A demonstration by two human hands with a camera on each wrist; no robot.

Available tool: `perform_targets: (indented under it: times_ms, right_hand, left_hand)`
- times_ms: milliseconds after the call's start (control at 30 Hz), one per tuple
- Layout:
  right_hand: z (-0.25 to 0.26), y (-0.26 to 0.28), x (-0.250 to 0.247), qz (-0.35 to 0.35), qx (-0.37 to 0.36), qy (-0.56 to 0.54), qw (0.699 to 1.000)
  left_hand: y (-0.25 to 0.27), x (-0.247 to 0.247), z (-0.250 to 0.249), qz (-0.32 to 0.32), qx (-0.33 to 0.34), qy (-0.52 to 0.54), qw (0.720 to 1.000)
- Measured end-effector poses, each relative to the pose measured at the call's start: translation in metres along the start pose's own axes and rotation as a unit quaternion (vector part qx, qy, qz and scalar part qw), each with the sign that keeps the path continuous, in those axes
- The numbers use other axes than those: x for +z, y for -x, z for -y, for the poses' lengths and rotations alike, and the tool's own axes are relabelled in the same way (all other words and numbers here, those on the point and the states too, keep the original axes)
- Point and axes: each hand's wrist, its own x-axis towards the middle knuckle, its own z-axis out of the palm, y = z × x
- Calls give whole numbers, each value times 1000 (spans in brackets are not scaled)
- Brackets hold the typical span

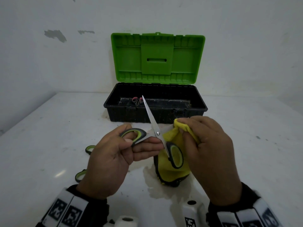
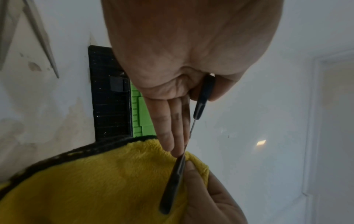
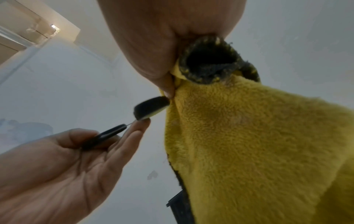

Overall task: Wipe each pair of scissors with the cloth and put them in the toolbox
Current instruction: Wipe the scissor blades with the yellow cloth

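Green-and-grey-handled scissors (image 1: 157, 133) are held spread wide above the table. My left hand (image 1: 141, 142) grips one handle loop, thumb on top, straight fingers underneath. One blade points up toward the toolbox (image 1: 203, 107). The other blade is wrapped in the yellow cloth (image 1: 168, 169), which my right hand (image 1: 185, 128) pinches around it. The second handle loop (image 1: 176, 155) hangs in front of the cloth. In the left wrist view the handle (image 2: 203, 97) sits between thumb and fingers, beside the cloth (image 2: 95, 181). In the right wrist view the cloth (image 3: 249, 136) hangs from my right fingers.
The toolbox stands open at the back, its green lid (image 1: 157, 58) upright. Pink-handled scissors (image 1: 136, 100) lie inside. Another green-handled pair (image 1: 89, 149) lies on the white table under my left hand. A damp stain (image 1: 157, 190) marks the table below the cloth.
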Motion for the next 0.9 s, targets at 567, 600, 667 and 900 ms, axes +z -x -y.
perform_targets:
  times_ms: [567, 600, 667, 900]
  right_hand:
    - [12, 4, 1, 1, -5, -5, 1000]
    - [8, 3, 0, 0, -2, -2, 1000]
    - [-2, 1, -3, -5, 23, 10, 1000]
    - [-11, -3, -12, -5, 50, 29, 998]
  left_hand:
    - [-1, -10, -5, 39, 20, -66, 997]
    - [0, -10, -6, 47, 16, -66, 997]
    - [1, -11, -6, 41, 11, -60, 997]
    - [0, -1, -5, -28, -23, -43, 998]
